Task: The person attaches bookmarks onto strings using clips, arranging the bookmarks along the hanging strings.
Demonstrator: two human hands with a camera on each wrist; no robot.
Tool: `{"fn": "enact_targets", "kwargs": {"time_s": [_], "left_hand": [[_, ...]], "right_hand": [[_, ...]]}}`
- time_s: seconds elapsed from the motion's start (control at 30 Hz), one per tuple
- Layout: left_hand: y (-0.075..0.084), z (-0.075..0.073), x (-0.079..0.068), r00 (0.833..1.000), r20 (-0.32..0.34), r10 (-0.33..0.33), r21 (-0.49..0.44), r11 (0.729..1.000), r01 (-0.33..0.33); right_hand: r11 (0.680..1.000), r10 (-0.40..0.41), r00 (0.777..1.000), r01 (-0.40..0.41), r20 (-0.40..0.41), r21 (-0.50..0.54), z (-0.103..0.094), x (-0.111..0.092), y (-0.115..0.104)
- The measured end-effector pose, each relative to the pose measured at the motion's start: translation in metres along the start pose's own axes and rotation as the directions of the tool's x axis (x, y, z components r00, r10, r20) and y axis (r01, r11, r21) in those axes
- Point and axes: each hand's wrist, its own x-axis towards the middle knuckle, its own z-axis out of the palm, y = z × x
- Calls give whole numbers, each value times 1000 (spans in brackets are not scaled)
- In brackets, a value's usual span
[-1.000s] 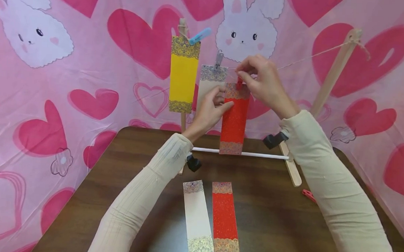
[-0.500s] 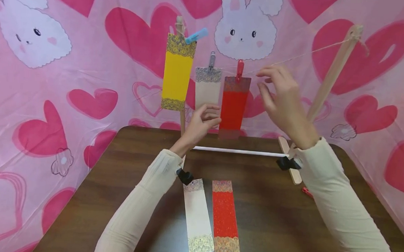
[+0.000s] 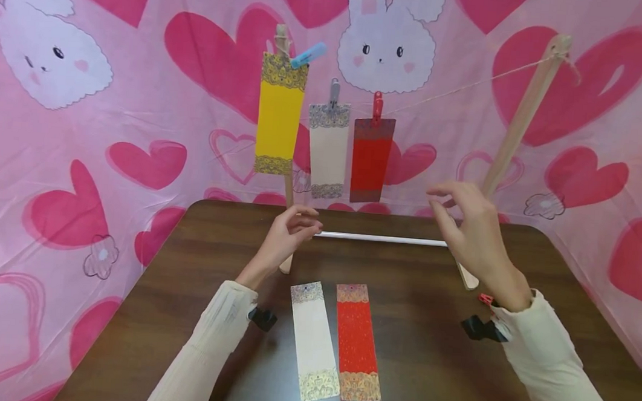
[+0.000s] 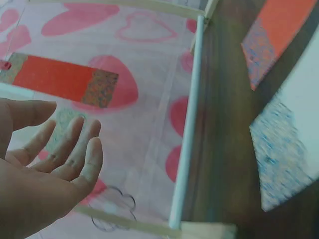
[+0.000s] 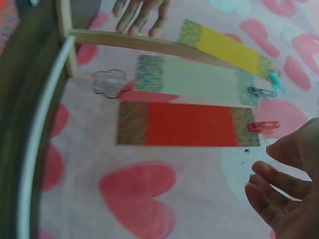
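A red bookmark-like card (image 3: 371, 161) hangs from a string by a red clothespin (image 3: 377, 106). Left of it a cream card (image 3: 328, 152) hangs by a grey clothespin (image 3: 334, 94), then a yellow card (image 3: 278, 119) by a blue clothespin (image 3: 309, 55). My left hand (image 3: 289, 235) is in the air near the left end of the white rod (image 3: 384, 239), fingers loosely bent around nothing. My right hand (image 3: 474, 233), also holding nothing, is raised at the right, apart from the red card. Flat on the table lie another cream card (image 3: 314, 339) and another red card (image 3: 358, 339).
Two wooden posts, left (image 3: 290, 193) and right (image 3: 527, 108), carry the string (image 3: 468, 85). A loose red clothespin (image 3: 486, 299) lies by my right wrist. A pink cloth with hearts and rabbits hangs behind the brown table (image 3: 421, 363).
My right hand has let go of the red clothespin and moved down and right. My left hand has left the hanging red card and lowered to the left. That card now hangs free.
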Motion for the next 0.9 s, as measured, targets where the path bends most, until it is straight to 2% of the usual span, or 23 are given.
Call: {"fn": "enact_targets", "kwargs": {"time_s": [0.13,0.27,0.47,0.63,0.77,0.9], "left_hand": [[-8,-8,-15,1000,-18,-18,53,998,19],[-12,-14,-30,1000,-5,-24,119,993,24],[-11,-19,-50,1000,1,-19,179,984,19],[-12,-21,-68,1000,-6,-19,277,961,19],[-12,-23,-81,999,-14,-29,299,954,31],[-11,-25,-92,998,-25,-65,293,954,69]], "right_hand": [[998,49,998,-48,26,-33,-3,-27,6],[993,110,993,-108,46,-43,-7,-50,11],[985,168,983,-164,72,-60,-8,-75,13],[980,185,980,-179,67,-83,-10,-93,11],[975,209,977,-204,52,-90,-14,-107,10],[958,281,959,-277,44,-71,-19,-121,9]]}}
